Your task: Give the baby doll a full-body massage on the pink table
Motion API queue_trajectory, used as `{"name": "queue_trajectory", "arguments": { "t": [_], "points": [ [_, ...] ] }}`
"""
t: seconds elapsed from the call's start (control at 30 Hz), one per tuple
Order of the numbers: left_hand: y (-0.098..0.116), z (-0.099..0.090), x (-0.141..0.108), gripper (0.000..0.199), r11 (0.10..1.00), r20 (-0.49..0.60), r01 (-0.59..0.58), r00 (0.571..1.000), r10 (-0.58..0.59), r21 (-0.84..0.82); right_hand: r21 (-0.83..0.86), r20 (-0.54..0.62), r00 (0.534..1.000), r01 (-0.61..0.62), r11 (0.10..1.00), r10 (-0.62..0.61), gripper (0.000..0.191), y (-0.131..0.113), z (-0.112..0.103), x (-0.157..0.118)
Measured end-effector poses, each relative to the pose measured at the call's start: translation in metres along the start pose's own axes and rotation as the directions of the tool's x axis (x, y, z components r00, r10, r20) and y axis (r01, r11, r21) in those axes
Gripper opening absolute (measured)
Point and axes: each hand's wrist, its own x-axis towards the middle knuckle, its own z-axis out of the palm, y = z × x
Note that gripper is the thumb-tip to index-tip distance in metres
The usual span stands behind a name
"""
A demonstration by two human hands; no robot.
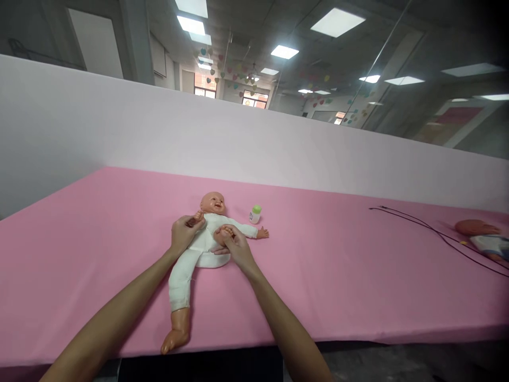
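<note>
A baby doll (207, 228) in a white cloth body lies face up on the pink-covered table. My left hand (185, 233) is closed round the doll's hand on the left side, by its shoulder. With my right hand (237, 247) I grip the doll's foot (220, 237), which is folded up over its belly. The doll's other leg (180, 297) lies straight toward the table's front edge. Its other arm (250, 230) stretches out to the right. Just beyond that arm a small bottle with a green cap (255, 214) stands upright.
The pink table cover (338, 281) runs to a low white wall (246, 143) at the back, with glass above. A second doll (483, 236) lies at the far right, and thin black cables (431, 229) cross the cover near it.
</note>
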Motion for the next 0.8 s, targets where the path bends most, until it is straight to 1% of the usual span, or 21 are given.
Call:
{"name": "queue_trajectory", "arguments": {
  "t": [0.03, 0.1, 0.17, 0.2, 0.23, 0.27, 0.3, 0.33, 0.37, 0.4, 0.43, 0.47, 0.5, 0.53, 0.57, 0.6, 0.67, 0.7, 0.77, 0.8],
  "points": [
    [-0.004, 0.0, -0.003, 0.033, 0.999, 0.024, -0.009, 1.0, 0.008, 0.039, 0.002, -0.006, 1.0, -0.013, 1.0, 0.013, 0.052, 0.003, 0.003, 0.01],
    [-0.01, -0.003, -0.006, 0.034, 0.998, 0.015, -0.023, 1.0, 0.022, 0.054, 0.015, -0.015, 1.0, -0.02, 1.0, 0.02, 0.052, 0.004, 0.007, 0.017],
    [-0.017, -0.01, -0.003, 0.035, 1.0, -0.071, -0.004, 0.997, 0.003, -0.005, 0.027, 0.0, 1.0, -0.02, 0.999, 0.02, 0.049, 0.0, 0.004, 0.007],
    [-0.021, -0.015, 0.0, 0.035, 0.998, -0.143, 0.026, 0.989, -0.033, -0.054, 0.033, 0.003, 1.0, -0.023, 0.999, 0.023, 0.047, -0.003, 0.0, -0.005],
    [-0.025, -0.019, 0.004, 0.036, 0.991, -0.226, 0.069, 0.97, -0.093, -0.114, 0.04, 0.005, 1.0, -0.028, 0.999, 0.028, 0.047, -0.005, -0.006, -0.02],
    [-0.03, -0.025, 0.007, 0.037, 0.975, -0.305, 0.12, 0.936, -0.173, -0.187, 0.057, -0.017, 0.999, -0.039, 0.998, 0.04, 0.047, -0.005, -0.013, -0.038],
    [-0.035, -0.03, 0.011, 0.037, 0.949, -0.368, 0.172, 0.892, -0.264, -0.265, 0.075, -0.047, 0.998, -0.042, 0.996, 0.046, 0.05, -0.002, -0.021, -0.058],
    [-0.04, -0.034, 0.014, 0.037, 0.916, -0.415, 0.214, 0.84, -0.35, -0.339, 0.095, -0.05, 0.997, -0.053, 0.994, 0.057, 0.053, 0.004, -0.028, -0.078],
    [-0.044, -0.038, 0.017, 0.037, 0.884, -0.448, 0.243, 0.79, -0.42, -0.4, 0.118, -0.035, 0.997, -0.071, 0.99, 0.076, 0.056, 0.012, -0.034, -0.097],
    [-0.046, -0.04, 0.019, 0.037, 0.86, -0.471, 0.259, 0.749, -0.466, -0.44, 0.149, 0.01, 0.995, -0.099, 0.984, 0.098, 0.058, 0.022, -0.039, -0.114],
    [-0.047, -0.041, 0.02, 0.037, 0.85, -0.49, 0.261, 0.723, -0.486, -0.457, 0.184, 0.062, 0.99, -0.134, 0.974, 0.125, 0.056, 0.031, -0.041, -0.129],
    [-0.045, -0.041, 0.02, 0.037, 0.854, -0.504, 0.252, 0.718, -0.48, -0.455, 0.194, 0.101, 0.978, -0.2, 0.961, 0.183, 0.052, 0.04, -0.041, -0.139],
    [-0.042, -0.04, 0.019, 0.037, 0.868, -0.508, 0.231, 0.733, -0.452, -0.439, 0.19, 0.134, 0.966, -0.245, 0.951, 0.222, 0.048, 0.045, -0.039, -0.146],
    [-0.037, -0.037, 0.018, 0.037, 0.888, -0.497, 0.203, 0.767, -0.407, -0.413, 0.179, 0.152, 0.957, -0.273, 0.945, 0.247, 0.046, 0.046, -0.036, -0.148],
    [-0.031, -0.034, 0.015, 0.037, 0.909, -0.473, 0.168, 0.81, -0.347, -0.38, 0.162, 0.155, 0.955, -0.277, 0.947, 0.253, 0.044, 0.044, -0.031, -0.146],
    [-0.024, -0.031, 0.012, 0.035, 0.932, -0.444, 0.125, 0.852, -0.276, -0.339, 0.147, 0.142, 0.962, -0.252, 0.956, 0.232, 0.044, 0.037, -0.027, -0.139],
    [-0.013, -0.024, 0.005, 0.031, 0.972, -0.369, 0.023, 0.923, -0.111, -0.235, 0.117, 0.087, 0.985, -0.162, 0.98, 0.152, 0.043, 0.018, -0.019, -0.115],
    [-0.009, -0.022, 0.001, 0.029, 0.985, -0.313, -0.028, 0.949, -0.028, -0.173, 0.098, 0.046, 0.993, -0.113, 0.989, 0.109, 0.043, 0.008, -0.016, -0.099],
    [-0.005, -0.018, -0.007, 0.025, 0.992, -0.146, -0.116, 0.983, 0.108, -0.05, 0.042, -0.01, 0.997, -0.071, 0.997, 0.071, 0.049, -0.005, -0.01, -0.063],
    [-0.004, -0.018, -0.01, 0.024, 0.989, -0.047, -0.149, 0.988, 0.149, 0.003, 0.026, -0.027, 0.997, -0.069, 0.997, 0.069, 0.053, -0.006, -0.007, -0.045]
  ]
}}
